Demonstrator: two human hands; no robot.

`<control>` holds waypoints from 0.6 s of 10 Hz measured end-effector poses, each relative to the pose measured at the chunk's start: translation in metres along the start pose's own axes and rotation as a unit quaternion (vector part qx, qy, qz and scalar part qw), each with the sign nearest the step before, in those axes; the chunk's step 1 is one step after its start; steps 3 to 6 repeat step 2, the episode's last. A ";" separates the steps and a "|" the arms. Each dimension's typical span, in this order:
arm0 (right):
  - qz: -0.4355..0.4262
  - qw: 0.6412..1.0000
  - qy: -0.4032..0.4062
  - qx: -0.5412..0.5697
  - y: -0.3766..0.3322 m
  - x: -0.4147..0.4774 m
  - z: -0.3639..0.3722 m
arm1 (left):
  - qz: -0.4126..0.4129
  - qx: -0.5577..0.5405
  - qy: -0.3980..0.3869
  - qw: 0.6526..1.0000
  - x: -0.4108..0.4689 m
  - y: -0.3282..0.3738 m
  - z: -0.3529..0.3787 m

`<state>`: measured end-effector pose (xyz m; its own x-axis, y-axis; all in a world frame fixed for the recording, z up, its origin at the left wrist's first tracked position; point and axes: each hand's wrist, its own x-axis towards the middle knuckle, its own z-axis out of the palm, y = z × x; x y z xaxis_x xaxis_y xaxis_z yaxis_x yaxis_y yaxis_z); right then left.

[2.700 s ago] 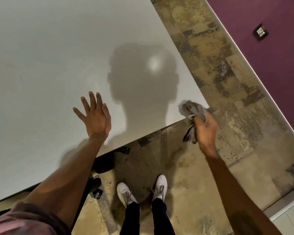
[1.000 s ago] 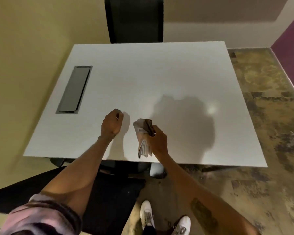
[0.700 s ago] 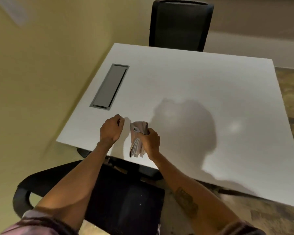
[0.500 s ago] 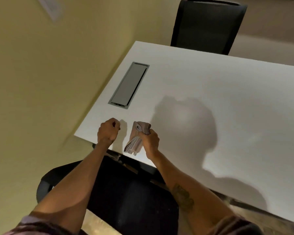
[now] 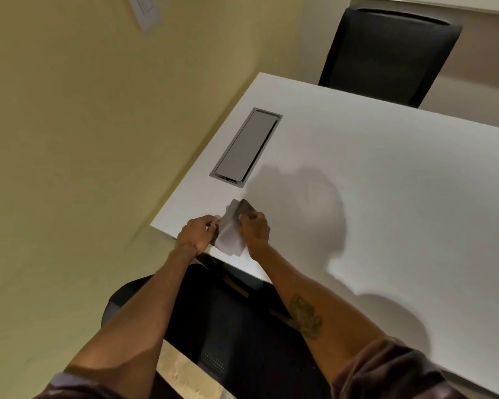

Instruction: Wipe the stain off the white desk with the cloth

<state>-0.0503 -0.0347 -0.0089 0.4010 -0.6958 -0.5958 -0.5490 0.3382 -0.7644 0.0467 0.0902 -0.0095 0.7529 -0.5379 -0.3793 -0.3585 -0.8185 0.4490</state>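
Observation:
A grey cloth (image 5: 231,232) is held between both hands just above the near left corner of the white desk (image 5: 386,203). My left hand (image 5: 196,234) pinches the cloth's left edge. Its right side is gripped by my right hand (image 5: 254,229). The cloth is partly spread between them, with a darker fold at its top. No stain shows on the desk surface from here.
A grey cable hatch (image 5: 246,146) is set into the desk near its left edge. One black chair (image 5: 386,50) stands at the far side, another black chair (image 5: 236,326) below my arms. A yellow wall (image 5: 84,139) runs along the left.
My left hand, a shut fist half a second ago, has taken hold of the cloth's left edge. The cloth has been pulled wider between both hands. The view has swung left.

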 end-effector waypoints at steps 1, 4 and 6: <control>-0.005 1.000 -0.024 0.017 -0.006 -0.005 -0.008 | -0.005 -0.010 0.004 1.000 -0.003 0.008 -0.005; -0.021 0.999 -0.036 -0.002 -0.012 -0.014 -0.021 | 0.010 -0.014 0.014 1.000 -0.007 0.026 -0.010; -0.021 0.999 -0.036 -0.002 -0.012 -0.014 -0.021 | 0.010 -0.014 0.014 1.000 -0.007 0.026 -0.010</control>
